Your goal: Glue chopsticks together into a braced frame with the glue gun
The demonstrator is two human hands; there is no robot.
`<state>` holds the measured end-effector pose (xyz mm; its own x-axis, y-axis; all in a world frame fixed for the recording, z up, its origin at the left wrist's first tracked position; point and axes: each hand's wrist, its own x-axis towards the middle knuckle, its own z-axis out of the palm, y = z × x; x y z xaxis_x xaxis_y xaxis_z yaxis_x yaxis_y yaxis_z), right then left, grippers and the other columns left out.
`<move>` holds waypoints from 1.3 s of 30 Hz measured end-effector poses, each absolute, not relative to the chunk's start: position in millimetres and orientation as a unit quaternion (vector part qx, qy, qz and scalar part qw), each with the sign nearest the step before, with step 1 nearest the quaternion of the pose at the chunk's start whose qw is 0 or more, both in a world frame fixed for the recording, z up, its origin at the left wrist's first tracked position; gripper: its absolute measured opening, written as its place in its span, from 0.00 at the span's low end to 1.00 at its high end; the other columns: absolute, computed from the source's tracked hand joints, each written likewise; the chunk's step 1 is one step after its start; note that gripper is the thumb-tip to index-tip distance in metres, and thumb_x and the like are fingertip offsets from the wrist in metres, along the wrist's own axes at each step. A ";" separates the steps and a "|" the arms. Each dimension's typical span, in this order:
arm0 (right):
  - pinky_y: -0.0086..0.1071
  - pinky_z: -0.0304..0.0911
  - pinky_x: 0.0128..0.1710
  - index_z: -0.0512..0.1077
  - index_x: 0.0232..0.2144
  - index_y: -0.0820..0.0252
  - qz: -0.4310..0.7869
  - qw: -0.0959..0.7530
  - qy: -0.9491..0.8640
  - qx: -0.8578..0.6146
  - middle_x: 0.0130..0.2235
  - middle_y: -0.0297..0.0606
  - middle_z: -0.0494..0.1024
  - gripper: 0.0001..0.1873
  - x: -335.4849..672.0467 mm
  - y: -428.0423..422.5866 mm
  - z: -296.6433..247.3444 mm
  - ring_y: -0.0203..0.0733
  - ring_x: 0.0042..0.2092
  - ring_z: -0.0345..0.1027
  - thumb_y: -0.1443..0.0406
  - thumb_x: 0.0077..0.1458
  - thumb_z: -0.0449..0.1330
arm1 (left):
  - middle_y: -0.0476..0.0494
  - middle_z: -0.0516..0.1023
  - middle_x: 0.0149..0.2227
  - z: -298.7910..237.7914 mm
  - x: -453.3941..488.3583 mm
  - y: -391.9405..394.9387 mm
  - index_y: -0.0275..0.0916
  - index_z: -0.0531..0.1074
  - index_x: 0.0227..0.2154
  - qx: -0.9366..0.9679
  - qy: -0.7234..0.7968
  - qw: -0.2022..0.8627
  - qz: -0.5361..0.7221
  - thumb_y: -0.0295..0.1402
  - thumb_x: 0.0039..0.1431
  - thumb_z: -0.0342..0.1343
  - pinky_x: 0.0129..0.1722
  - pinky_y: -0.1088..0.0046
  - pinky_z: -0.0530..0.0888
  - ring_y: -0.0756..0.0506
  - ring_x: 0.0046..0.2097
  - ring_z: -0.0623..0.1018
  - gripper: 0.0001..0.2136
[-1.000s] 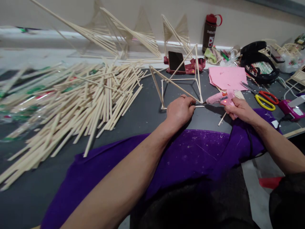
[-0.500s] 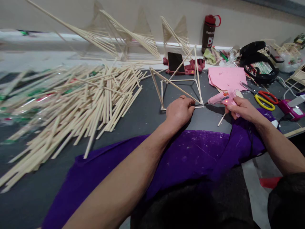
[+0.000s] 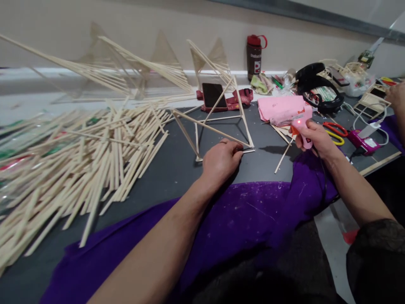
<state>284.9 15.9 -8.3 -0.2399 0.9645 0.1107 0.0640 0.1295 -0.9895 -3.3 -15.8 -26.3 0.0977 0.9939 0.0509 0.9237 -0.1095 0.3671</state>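
My left hand is closed in a pinch on the near bottom stick of a small frame of wooden sticks that stands on the dark table. My right hand grips a pink glue gun with a lit red lamp. The gun is lifted up and to the right, well clear of the frame's corner. A single loose stick lies on the table between the two hands.
A big heap of wooden sticks covers the left of the table. Finished stick models stand at the back wall. A phone, bottle, pink sheet, scissors and headphones lie behind. Purple cloth covers my lap. Another person's hand shows far right.
My right hand has drawn the glue gun away from the frame's corner, up and to the right. My left hand has kept its pinch on the stick. The view has turned slightly.
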 end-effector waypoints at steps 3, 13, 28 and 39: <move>0.26 0.58 0.17 0.73 0.39 0.55 0.516 0.522 -0.559 -0.387 0.23 0.27 0.74 0.34 293.3 22.9 -9.4 0.31 0.21 0.64 0.39 0.42 0.75 | 0.35 0.85 0.54 -27.5 -4.7 -15.0 0.38 0.85 0.51 0.734 0.655 0.113 0.137 0.31 0.67 0.53 0.52 0.58 0.80 0.34 0.53 0.84 0.17; 0.23 0.69 0.21 0.73 0.33 0.58 0.471 0.597 -0.427 -0.490 0.25 0.28 0.76 0.22 303.7 47.4 -16.8 0.32 0.25 0.71 0.55 0.44 0.78 | 0.38 0.84 0.54 -25.2 -4.6 -14.3 0.40 0.84 0.54 0.738 0.660 0.091 0.105 0.33 0.68 0.52 0.56 0.60 0.78 0.35 0.55 0.83 0.19; 0.43 0.66 0.43 0.84 0.36 0.66 -0.062 0.149 -0.604 -0.781 0.39 0.59 0.85 0.19 326.3 31.0 -5.1 0.59 0.44 0.79 0.58 0.62 0.58 | 0.37 0.83 0.56 -19.9 0.8 -18.9 0.39 0.83 0.55 0.725 0.668 0.128 0.109 0.31 0.69 0.52 0.55 0.61 0.77 0.36 0.57 0.81 0.18; 0.34 0.59 0.39 0.80 0.40 0.55 0.187 0.158 -0.886 -0.394 0.39 0.36 0.81 0.14 201.7 37.0 -23.0 0.41 0.38 0.71 0.74 0.51 0.66 | 0.38 0.83 0.54 -17.6 2.4 -21.7 0.42 0.84 0.52 0.725 0.666 0.125 0.123 0.31 0.70 0.52 0.52 0.63 0.76 0.38 0.54 0.81 0.16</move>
